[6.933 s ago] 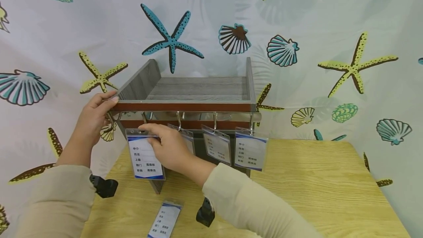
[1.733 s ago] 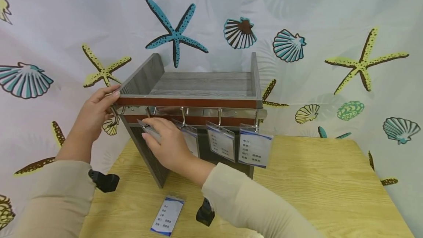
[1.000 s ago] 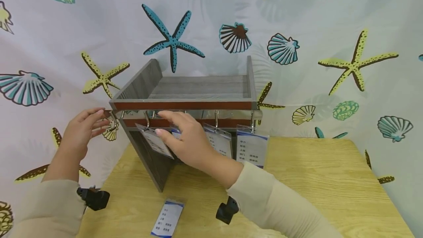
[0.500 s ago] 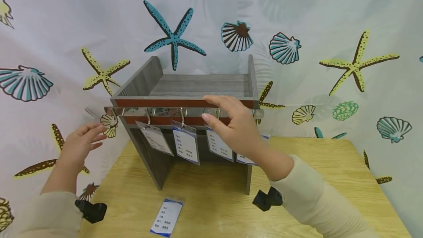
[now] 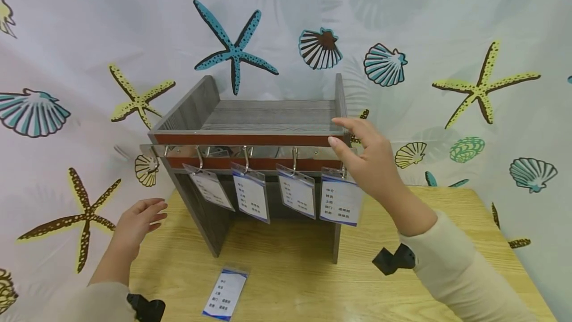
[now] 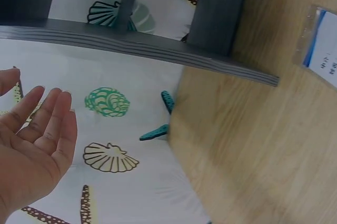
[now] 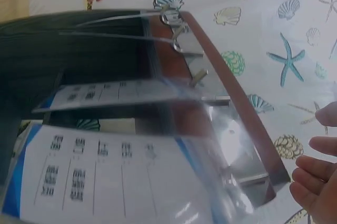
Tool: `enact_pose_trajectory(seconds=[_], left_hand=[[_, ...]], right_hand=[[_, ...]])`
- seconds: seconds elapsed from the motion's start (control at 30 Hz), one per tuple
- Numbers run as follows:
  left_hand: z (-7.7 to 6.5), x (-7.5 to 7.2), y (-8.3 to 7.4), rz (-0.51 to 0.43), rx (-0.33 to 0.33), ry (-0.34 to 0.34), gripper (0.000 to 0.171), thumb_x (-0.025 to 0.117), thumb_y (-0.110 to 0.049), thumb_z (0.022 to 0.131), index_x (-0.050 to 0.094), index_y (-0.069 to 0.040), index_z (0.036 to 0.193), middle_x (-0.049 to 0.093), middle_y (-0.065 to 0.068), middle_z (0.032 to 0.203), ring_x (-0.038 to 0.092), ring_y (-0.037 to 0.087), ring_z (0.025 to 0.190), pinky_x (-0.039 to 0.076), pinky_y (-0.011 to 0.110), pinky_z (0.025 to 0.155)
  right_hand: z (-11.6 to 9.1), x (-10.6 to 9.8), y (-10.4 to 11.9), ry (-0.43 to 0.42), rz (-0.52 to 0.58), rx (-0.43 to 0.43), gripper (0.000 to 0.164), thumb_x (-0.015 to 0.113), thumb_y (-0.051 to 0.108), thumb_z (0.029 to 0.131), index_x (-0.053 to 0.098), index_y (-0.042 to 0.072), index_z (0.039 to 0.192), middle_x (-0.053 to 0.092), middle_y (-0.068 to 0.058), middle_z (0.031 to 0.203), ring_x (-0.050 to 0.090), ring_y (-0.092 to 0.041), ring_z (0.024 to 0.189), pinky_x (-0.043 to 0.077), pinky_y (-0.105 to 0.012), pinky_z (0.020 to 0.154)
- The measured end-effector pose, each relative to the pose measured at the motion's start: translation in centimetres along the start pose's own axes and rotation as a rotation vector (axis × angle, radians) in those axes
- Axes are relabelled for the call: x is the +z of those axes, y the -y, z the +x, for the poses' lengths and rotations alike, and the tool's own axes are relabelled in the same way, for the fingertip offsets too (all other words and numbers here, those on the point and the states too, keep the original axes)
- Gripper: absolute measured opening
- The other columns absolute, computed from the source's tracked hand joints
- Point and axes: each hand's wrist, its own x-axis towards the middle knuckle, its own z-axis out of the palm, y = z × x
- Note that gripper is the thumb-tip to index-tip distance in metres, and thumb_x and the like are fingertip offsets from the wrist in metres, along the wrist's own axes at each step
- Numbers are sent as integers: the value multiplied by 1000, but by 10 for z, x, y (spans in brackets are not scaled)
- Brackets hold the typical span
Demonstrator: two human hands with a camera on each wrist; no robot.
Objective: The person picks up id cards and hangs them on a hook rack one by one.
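Observation:
Several clear-sleeved name badges hang from hooks on a metal rail (image 5: 277,152) along the front of a grey wooden shelf (image 5: 268,113). The leftmost badge (image 5: 210,190) hangs tilted, and the rightmost badge (image 5: 341,198) sits just below my right hand (image 5: 371,160). That hand is at the rail's right end, thumb and fingers spread, holding nothing. My left hand (image 5: 139,222) is off the shelf, low at its left side, with loose, empty fingers; the left wrist view shows its open palm (image 6: 34,145). Another badge (image 5: 226,293) lies flat on the table in front.
The shelf stands on a wood-grain table (image 5: 429,242) by a curtain (image 5: 286,4) printed with shells and starfish. Its left side panel (image 5: 201,217) reaches down to the tabletop. The rail's left end has a hook (image 5: 154,155) with no badge on it.
My right hand has let go of the leftmost badge, now on its hook, and moved right along the rail. My left hand has left the shelf's corner and dropped lower.

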Motion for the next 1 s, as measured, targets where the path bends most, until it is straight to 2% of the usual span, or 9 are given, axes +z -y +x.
enact_pose_trajectory(seconds=[0.13,0.2,0.33,0.5,0.7,0.87,1.0], left_hand=[[-3,8,10,-11,-36,23,67,35,-48,88,28,3,130,34,23,128,49,3,93,38,35,85],[-4,11,16,-28,-59,35,67,36,-49,88,28,3,131,33,22,128,49,11,98,37,38,87],[-8,22,27,-58,-114,41,69,38,-50,86,28,2,130,34,21,128,47,18,104,36,38,87],[-10,38,39,-84,-160,60,71,41,-50,85,29,3,130,34,22,128,42,29,110,36,38,88],[-15,61,53,-78,-160,74,61,43,-42,89,33,5,127,38,24,124,41,33,110,38,38,86],[-21,78,63,-85,-157,61,49,47,-28,89,39,7,122,45,23,118,44,33,106,39,39,83],[-26,89,74,-75,-164,67,49,49,-27,88,40,8,121,47,23,116,43,34,105,37,43,84]], right_hand=[[1,-7,-10,11,-15,62,33,58,11,83,54,4,114,51,-10,114,44,-20,103,36,-38,85],[2,-10,-14,38,-23,88,34,59,12,82,53,5,116,49,-9,117,44,-21,104,35,-39,85],[5,-14,-24,112,-40,127,38,60,16,82,52,6,118,46,-10,122,39,-23,111,32,-43,89],[10,-17,-35,187,-27,137,39,59,19,83,51,7,119,43,-9,126,34,-23,117,28,-44,92],[14,-15,-49,254,-13,120,38,58,22,84,53,8,119,42,-6,128,33,-22,118,28,-45,92],[19,-16,-54,268,14,107,37,59,22,83,54,9,117,43,-4,127,33,-20,117,27,-46,92],[22,-14,-55,276,33,90,34,59,20,83,56,9,115,43,-3,127,33,-19,117,26,-45,93]])
